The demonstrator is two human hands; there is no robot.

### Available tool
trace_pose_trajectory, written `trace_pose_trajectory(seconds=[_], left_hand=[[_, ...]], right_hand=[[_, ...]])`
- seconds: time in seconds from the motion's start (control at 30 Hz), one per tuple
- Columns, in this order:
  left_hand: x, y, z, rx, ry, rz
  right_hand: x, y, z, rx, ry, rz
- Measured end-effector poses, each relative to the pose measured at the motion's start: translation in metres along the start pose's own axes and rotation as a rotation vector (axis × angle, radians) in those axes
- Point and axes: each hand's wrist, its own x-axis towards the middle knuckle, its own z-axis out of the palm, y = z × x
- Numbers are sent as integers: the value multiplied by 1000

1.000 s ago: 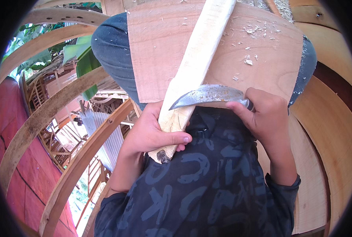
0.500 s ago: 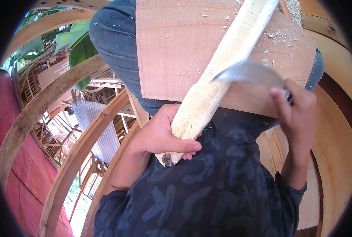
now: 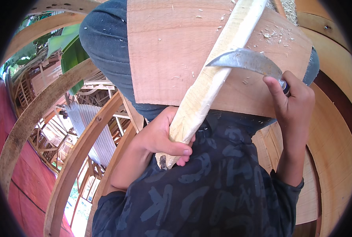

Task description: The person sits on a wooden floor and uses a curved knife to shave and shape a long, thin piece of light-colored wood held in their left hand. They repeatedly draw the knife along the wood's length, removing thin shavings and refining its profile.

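Cream wood stick (image 3: 201, 93): grips it nr btm w/ L hand (image 3: 159, 135). Holds curved knife (image 3: 248, 60) over it w/ closed R hand (image 3: 296, 96).

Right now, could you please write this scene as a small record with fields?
Left hand: holds the near end of the wooden piece
Right hand: grips the curved knife
Blade: crosses over the wooden piece, tip toward the left; contact unclear
Wooden board: lies across the legs, beneath the wooden piece
Wood shavings: on the board, mostly right of the wooden piece
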Motion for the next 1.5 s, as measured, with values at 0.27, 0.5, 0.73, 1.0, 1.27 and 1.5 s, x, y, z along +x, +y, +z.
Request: trace_pose_trajectory(seconds=[0.27,0.5,0.73,1.0,1.27,1.5], left_hand=[[1,-4,-5,-91,-46,-13],[-2,-1,1,55,26,-20],[0,-7,-5,-72,-56,-9],[0,-13,-6,-207,-58,24],[1,-20,-12,-294,-147,28],[8,-11,-5,-203,-81,14]], right_hand=[[-2,-20,-8,123,-80,-20],[19,15,-10,11,-87,172],[20,20,-20,-28,-64,169],[7,-13,-2,0,-86,-72],[50,44,-6,-82,58,300],[20,25,-17,95,-46,123]])
